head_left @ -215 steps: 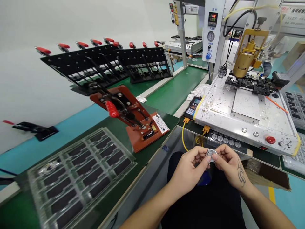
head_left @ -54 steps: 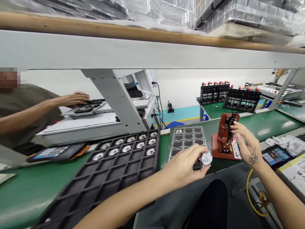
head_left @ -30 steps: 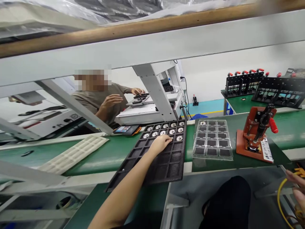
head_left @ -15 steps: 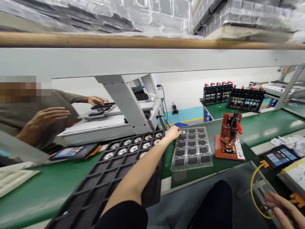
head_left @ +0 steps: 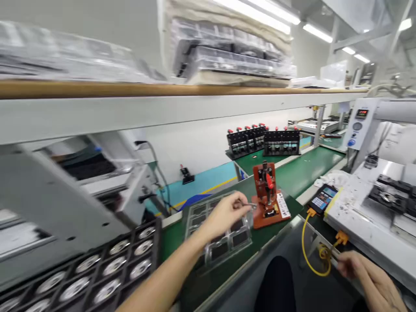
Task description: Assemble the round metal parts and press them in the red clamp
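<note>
With clock directions taken from the left hand (head_left: 227, 216), a clear plastic compartment tray with dark inserts (head_left: 229, 245) is partly covered by the fingers and wrist. At about half past two, a red-brown clamp fixture with a red handle (head_left: 267, 197) is set on the green worktop (head_left: 170, 240), and the way past the fingertips is blocked by it. At eight o'clock, round silvery parts (head_left: 114, 265) are seated in a black, square-celled tray (head_left: 158, 242). At three, a black handheld keypad (head_left: 323, 197) and a white, flat-bedded machine (head_left: 349, 216) are placed; at four, a looped yellow cable (head_left: 303, 247) and the right hand (head_left: 373, 277), its fingers curled. Whether anything is held there cannot be told.

The left grip is clamped, thumb against fingers, on a small shiny piece (head_left: 251, 205), seen just beside the fixture. Though blurred, its free end is pointed toward three o'clock, its long axis laid roughly nine to three.

The worktop's near edge is slanted from seven toward two. Open green surface is left at two, beyond the fixture; at twelve, the view is crossed by a wood-edged shelf (head_left: 130, 89).
</note>
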`<state>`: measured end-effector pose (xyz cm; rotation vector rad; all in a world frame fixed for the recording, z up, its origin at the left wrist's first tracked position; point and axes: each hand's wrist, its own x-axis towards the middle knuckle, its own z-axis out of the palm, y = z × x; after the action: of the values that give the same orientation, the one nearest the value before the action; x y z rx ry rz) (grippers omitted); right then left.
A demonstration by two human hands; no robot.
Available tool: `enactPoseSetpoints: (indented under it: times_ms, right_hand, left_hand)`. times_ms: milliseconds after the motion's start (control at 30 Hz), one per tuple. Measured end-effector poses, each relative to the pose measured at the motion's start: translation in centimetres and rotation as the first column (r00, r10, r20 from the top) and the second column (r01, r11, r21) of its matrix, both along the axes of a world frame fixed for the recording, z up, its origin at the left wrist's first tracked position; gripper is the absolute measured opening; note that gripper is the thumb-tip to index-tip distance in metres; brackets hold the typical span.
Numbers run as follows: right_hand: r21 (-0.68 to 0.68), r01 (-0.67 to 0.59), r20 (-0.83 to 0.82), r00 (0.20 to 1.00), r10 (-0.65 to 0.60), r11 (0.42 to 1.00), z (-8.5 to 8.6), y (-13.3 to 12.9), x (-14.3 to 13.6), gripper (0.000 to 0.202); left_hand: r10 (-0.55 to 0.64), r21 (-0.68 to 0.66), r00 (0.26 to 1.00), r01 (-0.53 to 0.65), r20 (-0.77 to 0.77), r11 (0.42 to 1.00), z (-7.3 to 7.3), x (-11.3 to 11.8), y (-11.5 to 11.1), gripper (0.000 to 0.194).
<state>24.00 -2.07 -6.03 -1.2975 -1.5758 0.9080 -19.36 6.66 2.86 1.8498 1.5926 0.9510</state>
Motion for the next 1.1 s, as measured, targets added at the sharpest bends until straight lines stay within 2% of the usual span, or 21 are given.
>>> enactPoseSetpoints:
  times_ms: [33, 67, 100, 133, 200, 267, 300, 400, 533, 600, 667, 767, 833, 867, 967, 1100]
  right_hand:
    - [0.017, -0.023, 0.002, 1.000, 0.023, 1.000, 1.4, 0.2, -0.8, 0.050]
    - [0.026, -0.060, -0.006, 0.998, 0.060, 0.998, 2.8, 0.4, -1.6, 0.049]
    - [0.032, -0.091, -0.030, 0.995, 0.092, 0.995, 4.0, 0.7, -2.4, 0.044]
    - [0.048, -0.107, -0.073, 0.991, 0.111, 0.993, 5.1, 1.0, -2.9, 0.042]
    - [0.086, -0.159, -0.142, 0.975, 0.170, 0.984, 6.7, 1.4, -3.5, 0.053]
    - [0.102, -0.164, -0.165, 0.970, 0.180, 0.981, 7.7, 1.5, -3.2, 0.058]
    - [0.105, -0.144, -0.154, 0.975, 0.159, 0.984, 8.1, 1.4, -2.8, 0.054]
    - [0.132, -0.043, -0.080, 0.995, 0.054, 0.990, 8.7, 0.8, -1.1, 0.039]
    - [0.174, 0.050, -0.034, 0.998, -0.044, 0.983, 8.2, 0.1, 1.6, 0.035]
    - [0.199, 0.113, -0.010, 0.994, -0.113, 0.973, 7.8, -0.2, 3.2, 0.035]
    - [0.245, 0.212, 0.048, 0.972, -0.230, 0.946, 7.7, -0.4, 5.1, 0.035]
    - [0.316, 0.344, 0.138, 0.905, -0.402, 0.884, 8.4, -1.1, 8.2, 0.033]
    - [0.336, 0.381, 0.171, 0.874, -0.454, 0.861, 9.1, -1.8, 9.8, 0.032]
    - [0.345, 0.398, 0.178, 0.862, -0.475, 0.850, 9.5, -2.3, 10.4, 0.032]
    - [0.359, 0.463, 0.177, 0.819, -0.546, 0.811, 9.9, -4.3, 11.6, 0.036]
    - [0.322, 0.544, 0.169, 0.772, -0.613, 0.775, 9.6, -6.9, 12.9, 0.040]
  left_hand:
    - [-0.103, 0.109, 0.994, 0.100, 0.026, 0.989, 0.4, 3.1, -0.7, 0.015]
    - [-0.205, 0.231, 0.979, 0.196, 0.013, 0.953, 0.7, 6.0, -1.3, 0.010]
    - [-0.305, 0.348, 0.952, 0.292, -0.019, 0.891, 1.0, 8.7, -1.8, 0.009]
    - [-0.388, 0.458, 0.918, 0.382, -0.085, 0.803, 1.2, 11.1, -2.2, 0.011]
    - [-0.479, 0.614, 0.838, 0.527, -0.262, 0.587, 1.3, 14.9, -2.2, 0.015]
    - [-0.477, 0.682, 0.775, 0.612, -0.415, 0.401, 1.3, 17.7, -1.6, 0.017]
    - [-0.466, 0.695, 0.758, 0.631, -0.457, 0.345, 1.3, 18.8, -1.2, 0.017]
    - [-0.480, 0.704, 0.730, 0.653, -0.487, 0.279, 1.1, 21.4, -0.4, 0.018]
    - [-0.510, 0.688, 0.680, 0.694, -0.527, 0.214, 0.5, 24.5, -0.2, 0.019]
    - [-0.547, 0.654, 0.642, 0.727, -0.537, 0.211, 0.3, 26.3, 0.5, 0.022]
    - [-0.600, 0.610, 0.625, 0.746, -0.500, 0.268, 0.5, 28.5, 2.5, 0.031]
    - [-0.655, 0.481, 0.643, 0.753, -0.397, 0.448, 1.8, 32.4, 7.6, 0.054]
    - [-0.676, 0.318, 0.653, 0.757, -0.341, 0.570, 3.0, 35.2, 11.6, 0.057]
    - [-0.690, 0.225, 0.648, 0.761, -0.323, 0.608, 3.5, 36.5, 13.5, 0.059]
    - [-0.737, 0.078, 0.601, 0.788, -0.309, 0.611, 4.5, 39.6, 17.8, 0.064]
    - [-0.793, -0.014, 0.530, 0.829, -0.300, 0.559, 4.5, 41.7, 20.3, 0.051]
